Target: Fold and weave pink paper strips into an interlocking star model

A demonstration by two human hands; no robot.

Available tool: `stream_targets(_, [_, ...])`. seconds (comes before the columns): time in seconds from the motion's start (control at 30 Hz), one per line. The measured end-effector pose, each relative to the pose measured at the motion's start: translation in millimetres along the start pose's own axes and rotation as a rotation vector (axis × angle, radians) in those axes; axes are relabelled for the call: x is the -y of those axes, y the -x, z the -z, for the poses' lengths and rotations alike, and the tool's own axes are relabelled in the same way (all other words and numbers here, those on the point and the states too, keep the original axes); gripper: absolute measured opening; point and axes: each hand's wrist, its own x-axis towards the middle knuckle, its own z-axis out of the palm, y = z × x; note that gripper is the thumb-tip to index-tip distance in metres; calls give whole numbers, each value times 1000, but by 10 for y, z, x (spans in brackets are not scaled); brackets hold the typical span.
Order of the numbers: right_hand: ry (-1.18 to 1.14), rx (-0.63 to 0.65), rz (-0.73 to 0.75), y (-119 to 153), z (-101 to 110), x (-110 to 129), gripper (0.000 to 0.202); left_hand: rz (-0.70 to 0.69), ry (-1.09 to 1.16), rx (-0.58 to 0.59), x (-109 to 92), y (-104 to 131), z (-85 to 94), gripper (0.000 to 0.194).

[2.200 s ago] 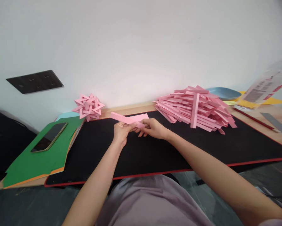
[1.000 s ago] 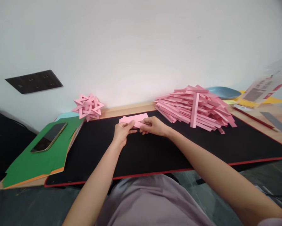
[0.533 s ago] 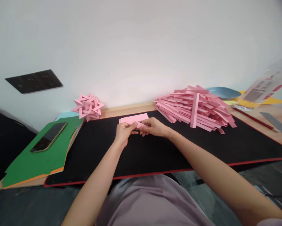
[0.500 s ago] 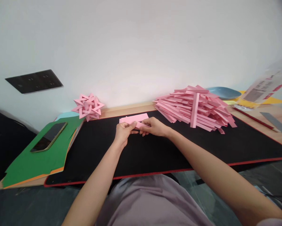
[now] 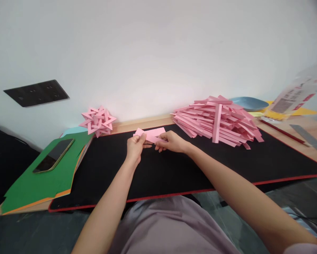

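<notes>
Between my hands is a pink paper strip (image 5: pixel 151 138), slanting down to the right. My left hand (image 5: pixel 134 144) pinches its left part with thumb and fingers. The strip's right end is pinched by my right hand (image 5: pixel 171 141). Just behind it, more pink paper (image 5: pixel 158 131) lies on the black mat, partly covered by the strip and my fingers. To the right rises a heap of folded pink paper strips (image 5: pixel 208 120), one leaning upright on its front. A pink star-shaped paper model (image 5: pixel 98 121) stands at the back left.
A phone (image 5: pixel 54 155) lies on green paper sheets (image 5: pixel 23 187) at the left. Along the right are a blue dish (image 5: pixel 250 103), a red pencil (image 5: pixel 282 132), a ruler (image 5: pixel 310 140) and a plastic bottle (image 5: pixel 293 95). The black mat (image 5: pixel 174 173) has a red edge.
My left hand has shifted slightly left along the strip, so more of the strip shows between my hands. My right hand stays at its right end.
</notes>
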Motion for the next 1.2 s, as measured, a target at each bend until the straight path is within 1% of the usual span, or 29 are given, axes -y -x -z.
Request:
stream_targets(0.13, [14,1,-2,2,9,-28,8,-37,16,-84,4,-29,48,31])
stream_targets(0.2, [16,-3,-15,4,15,-42,7,-30,36,-97,1,-28,70,27])
stream_targets(0.27, [15,-23,-28,6,21,-53,6,-3,59,-69,-5,-19,84,25])
stream_targets(0.37, [17,-76,-17,7,32,-61,4,56,75,12,-16,4,82,32])
stream_targets(0.43, [35,-100,6,7,38,-62,7,71,80,40,-24,19,69,35])
stream_targets(0.57, [88,-107,38,11,41,-51,11,52,87,27,-45,36,42,35])
stream_targets(0.77, [105,-110,36,15,86,-25,17,10,107,-3,-75,25,44,33])
stream_targets(1.0, [168,-147,34,23,184,-19,19,-112,124,-97,-43,-38,76,32])
stream_targets(1.2, [192,-140,37,27,180,-10,20,-148,131,-214,-5,-85,125,35])
